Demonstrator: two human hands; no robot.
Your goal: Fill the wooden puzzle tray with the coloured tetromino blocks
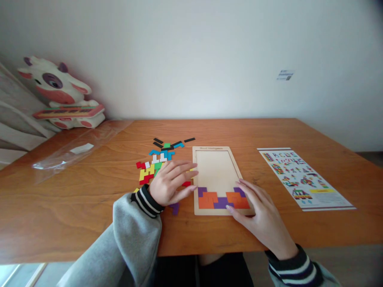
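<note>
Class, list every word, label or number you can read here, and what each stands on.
"intelligence", apparently: wooden tray, top rim; the word before it is blurred.
Printed sheet: letters and small print too blurred to read.
Wall label: too small to read.

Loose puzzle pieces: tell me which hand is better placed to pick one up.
Left, probably: the left hand is beside the loose pieces, while the right hand is at the right side of the wooden tray.

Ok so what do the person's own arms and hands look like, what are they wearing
The left hand and right hand are bare, without gloves. Both arms wear grey sleeves ending in black cuffs ringed with pale stripes.
</note>
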